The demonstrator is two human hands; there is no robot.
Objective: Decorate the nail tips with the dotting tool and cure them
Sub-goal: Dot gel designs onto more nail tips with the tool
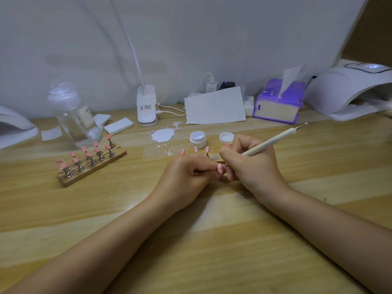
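wooden desk (212, 240) bears an open jar (197, 139) of white gel, lid (226, 137) beside.

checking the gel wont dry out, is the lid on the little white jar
No, the jar stands open and its lid lies apart, to the right of it on the table.

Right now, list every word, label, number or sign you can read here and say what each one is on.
Clear pump bottle: cream label, starts "JM", the rest too blurred.
White lamp base: sticker with print, too small to read.
Purple tissue pack: logo and print, unreadable.
White charger plug: tiny grey print, unreadable.
Nail lamp: lit display, no digits legible.
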